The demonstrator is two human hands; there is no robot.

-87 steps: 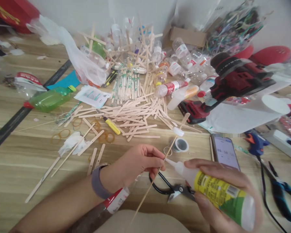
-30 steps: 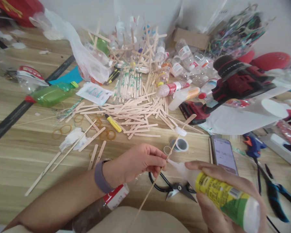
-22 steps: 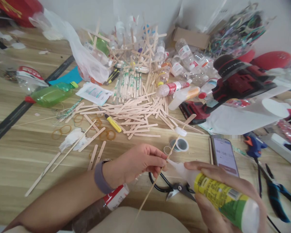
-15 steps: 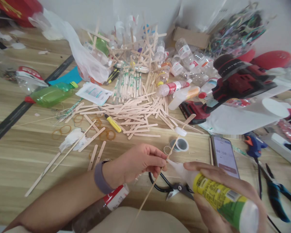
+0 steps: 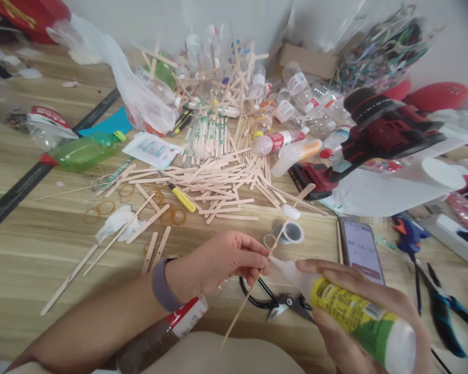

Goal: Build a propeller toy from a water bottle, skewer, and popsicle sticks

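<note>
My left hand (image 5: 234, 259) is closed in a pinch on a thin bamboo skewer (image 5: 237, 318), which runs slantwise from my lap up toward the table. Near its far end are a white bottle cap (image 5: 290, 211) and a flat wooden stick tip. My right hand (image 5: 368, 311) is wrapped round a glue bottle (image 5: 349, 309) with a yellow and green label. The bottle lies almost level, its white nozzle (image 5: 281, 266) touching or nearly touching the skewer beside my left fingertips. Beneath lie black-handled scissors (image 5: 284, 302), partly hidden by my hands.
Wooden craft sticks (image 5: 218, 182) lie heaped mid-table, with a yellow utility knife (image 5: 182, 198) beside them. A red power drill (image 5: 374, 140), a phone (image 5: 362, 249), a glue gun (image 5: 407, 234) and pliers (image 5: 446, 311) are to the right. Plastic bottles (image 5: 296, 83) crowd the back; a green bottle (image 5: 83, 151) lies left.
</note>
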